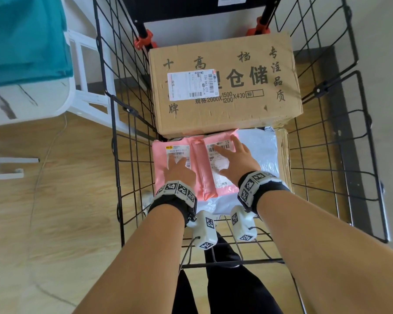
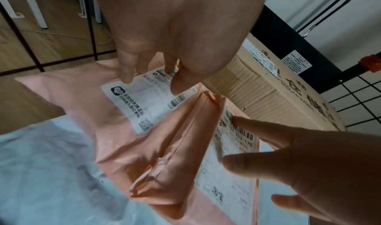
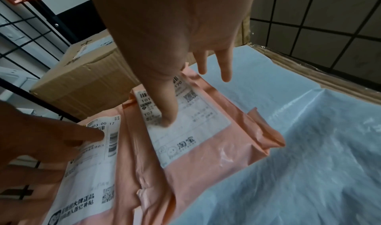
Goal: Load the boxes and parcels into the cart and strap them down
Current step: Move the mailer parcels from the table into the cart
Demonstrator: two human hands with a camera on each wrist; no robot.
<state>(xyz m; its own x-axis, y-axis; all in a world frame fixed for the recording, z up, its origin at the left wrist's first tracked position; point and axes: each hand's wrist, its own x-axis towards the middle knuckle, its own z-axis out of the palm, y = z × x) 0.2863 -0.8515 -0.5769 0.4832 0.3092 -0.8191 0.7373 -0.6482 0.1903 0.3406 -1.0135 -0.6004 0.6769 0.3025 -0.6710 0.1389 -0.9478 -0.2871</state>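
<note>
Two pink mailer parcels lie side by side in the black wire cart (image 1: 132, 159), on top of a white plastic parcel (image 1: 258, 148). My left hand (image 1: 178, 169) presses flat on the left pink parcel (image 1: 162, 168), fingers on its label (image 2: 148, 101). My right hand (image 1: 238, 158) rests with spread straight fingers on the right pink parcel (image 1: 213, 175) and its label (image 3: 191, 127). A large cardboard box (image 1: 225, 87) with printed characters sits at the cart's far end, touching the parcels. No strap is visible.
A flat cardboard piece (image 1: 284, 155) shows under the white parcel on the right. The cart's wire sides (image 1: 327, 155) stand up all round. A white table frame (image 1: 82, 71) and teal cloth (image 1: 25, 37) stand to the left on the wooden floor.
</note>
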